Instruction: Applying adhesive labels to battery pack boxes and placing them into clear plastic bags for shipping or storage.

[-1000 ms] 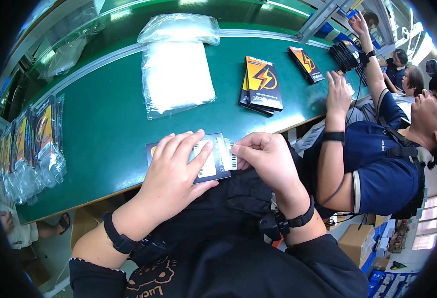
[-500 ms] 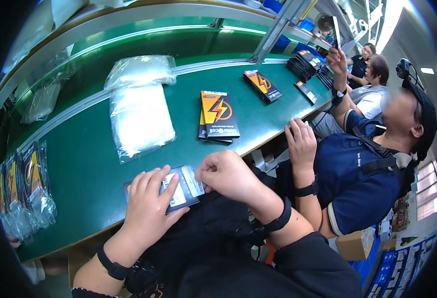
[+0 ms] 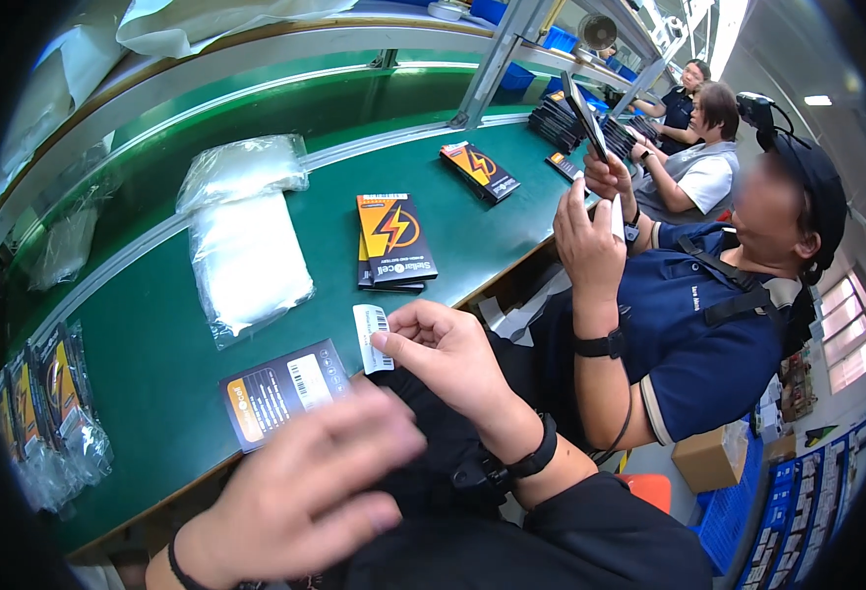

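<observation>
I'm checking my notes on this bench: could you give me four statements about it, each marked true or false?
1. The right hand holds a sticker. True.
2. The left hand grips the plastic bags. False: the left hand is open near the flat box.
3. The plastic bags lie left of the stacked boxes. True.
4. The co-worker is empty-handed. False: the co-worker holds up a thin dark item.

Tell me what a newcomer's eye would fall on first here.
Probably the bright white pile of glossy plastic bags on the green table, left of the stacked flat black-and-orange lightning-bolt boxes. Nearer, the bare right hand pinches a small white barcode label by the table's near edge. The bare left hand, motion-blurred, looms large in the foreground.
</observation>
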`<state>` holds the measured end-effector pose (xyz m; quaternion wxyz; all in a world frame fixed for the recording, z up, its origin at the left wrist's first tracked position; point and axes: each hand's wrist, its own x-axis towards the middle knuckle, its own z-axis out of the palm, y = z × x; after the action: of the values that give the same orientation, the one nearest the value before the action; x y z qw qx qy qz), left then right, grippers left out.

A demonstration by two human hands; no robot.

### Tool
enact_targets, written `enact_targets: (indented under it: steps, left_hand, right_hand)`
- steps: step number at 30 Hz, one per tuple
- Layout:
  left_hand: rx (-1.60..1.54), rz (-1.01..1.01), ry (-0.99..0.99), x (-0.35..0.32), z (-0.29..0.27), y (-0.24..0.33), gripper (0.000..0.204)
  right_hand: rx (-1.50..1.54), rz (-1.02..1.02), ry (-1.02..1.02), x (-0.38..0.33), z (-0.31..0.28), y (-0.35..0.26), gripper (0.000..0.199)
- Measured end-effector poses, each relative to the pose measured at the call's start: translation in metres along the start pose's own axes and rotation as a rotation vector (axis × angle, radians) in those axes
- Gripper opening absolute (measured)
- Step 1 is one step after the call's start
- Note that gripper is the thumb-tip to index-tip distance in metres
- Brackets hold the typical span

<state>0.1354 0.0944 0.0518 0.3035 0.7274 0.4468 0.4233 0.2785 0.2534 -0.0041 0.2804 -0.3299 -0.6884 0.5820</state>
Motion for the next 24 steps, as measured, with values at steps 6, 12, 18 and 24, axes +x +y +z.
enact_targets:
  steps: [6,12,18,24]
  left_hand:
    - [-0.662,0.427,-0.503,0.008,0.013,0.031,0.037]
    - [-0.741,0.502,-0.420,0.005,0.023,0.017,0.035]
    - [-0.829,0.277,-0.450,0.003,-0.001,0.021,0.032]
    - [0.262,-0.169,-0.040,-0.016,0.004,-0.021,0.040]
  right_hand:
    - [-0.024,-0.032,-0.078,-0.001,0.007,0.002,0.016]
    - [-0.037,-0.067,-0.113,-0.005,0.008,0.002,0.016]
    - [-0.027,-0.079,-0.070,-0.006,0.004,0.008,0.016]
    - [0.114,0.032,-0.026,-0.002,0.007,0.025,0.014]
